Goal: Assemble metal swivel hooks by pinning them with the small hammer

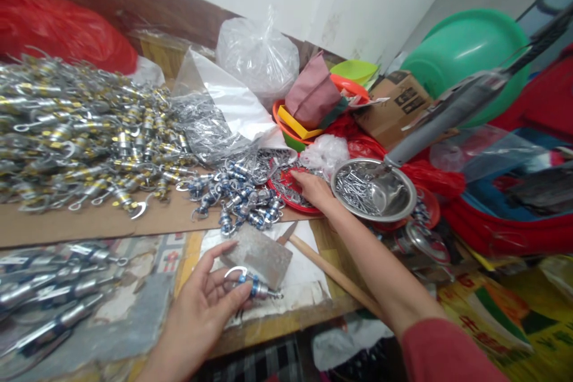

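Note:
My left hand is closed around a small metal hook fitting with a blue band, held between thumb and fingers. The curved hook points up toward the fingers. Behind it a flat grey metal block rests on white paper. My right hand reaches into a red dish of small metal pieces, its fingers bent down among them. Whatever those fingertips pinch is too small to make out. Several finished-looking blue-banded hook fittings are heaped left of the dish.
A steel bowl of metal pins stands right of my right wrist. A wooden-handled hammer-like tool lies under my forearm. Yellow-banded fittings pile up at left, and longer blue-banded ones lie nearer. A grey rod-like arm slants above the bowl.

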Demonstrator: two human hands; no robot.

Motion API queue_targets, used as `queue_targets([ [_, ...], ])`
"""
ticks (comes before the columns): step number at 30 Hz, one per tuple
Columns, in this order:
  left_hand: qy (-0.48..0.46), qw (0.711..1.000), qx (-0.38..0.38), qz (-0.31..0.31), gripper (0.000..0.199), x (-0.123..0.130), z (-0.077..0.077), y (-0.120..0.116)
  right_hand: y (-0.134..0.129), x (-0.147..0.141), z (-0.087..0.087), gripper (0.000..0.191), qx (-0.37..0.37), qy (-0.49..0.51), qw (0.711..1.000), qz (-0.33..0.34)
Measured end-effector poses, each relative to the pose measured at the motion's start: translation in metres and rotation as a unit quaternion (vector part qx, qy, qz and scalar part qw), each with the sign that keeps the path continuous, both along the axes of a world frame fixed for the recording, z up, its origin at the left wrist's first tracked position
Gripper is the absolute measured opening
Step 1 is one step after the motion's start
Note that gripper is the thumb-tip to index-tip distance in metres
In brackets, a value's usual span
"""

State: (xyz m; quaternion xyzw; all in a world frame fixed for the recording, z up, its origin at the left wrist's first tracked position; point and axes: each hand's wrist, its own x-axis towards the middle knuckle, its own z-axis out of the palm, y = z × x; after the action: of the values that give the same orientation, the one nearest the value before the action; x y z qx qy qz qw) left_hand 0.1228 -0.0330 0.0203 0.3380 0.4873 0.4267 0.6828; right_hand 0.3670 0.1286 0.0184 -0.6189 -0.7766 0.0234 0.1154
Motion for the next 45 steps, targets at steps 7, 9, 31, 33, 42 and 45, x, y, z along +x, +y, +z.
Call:
queue_targets([
  [7, -0.053, 0.999, -0.007, 0.003, 0.08, -0.002, -0.005, 0.006, 0.016, -0.001, -0.008, 0.027, -0.013, -0.011, 1.0, -0.007],
  [9, -0.056, 0.998, -0.007, 0.001, 0.081, -0.003, -0.005, 0.006, 0.008, -0.007, 0.0, 0.022, -0.003, 0.012, 1.0, -0.012],
  [31, -0.071, 0.997, 0.024, 0.016, 0.082, -0.004, -0.014, 0.005, -0.139, -0.096, 0.021, 0.013, -0.075, 0.294, 0.94, 0.159],
  [33, -0.07, 0.997, 0.025, 0.016, 0.083, -0.004, -0.015, 0.005, -0.139, -0.1, 0.018, 0.011, -0.075, 0.311, 0.938, 0.134],
  [42, -0.076, 0.997, 0.032, 0.002, 0.081, -0.006, -0.022, 0.006, -0.152, -0.108, 0.029, 0.009, -0.053, 0.15, 0.987, 0.024],
  [45, -0.073, 0.997, 0.034, 0.004, 0.08, -0.006, -0.021, 0.005, -0.151, -0.108, 0.03, 0.01, -0.084, 0.16, 0.983, -0.003],
])
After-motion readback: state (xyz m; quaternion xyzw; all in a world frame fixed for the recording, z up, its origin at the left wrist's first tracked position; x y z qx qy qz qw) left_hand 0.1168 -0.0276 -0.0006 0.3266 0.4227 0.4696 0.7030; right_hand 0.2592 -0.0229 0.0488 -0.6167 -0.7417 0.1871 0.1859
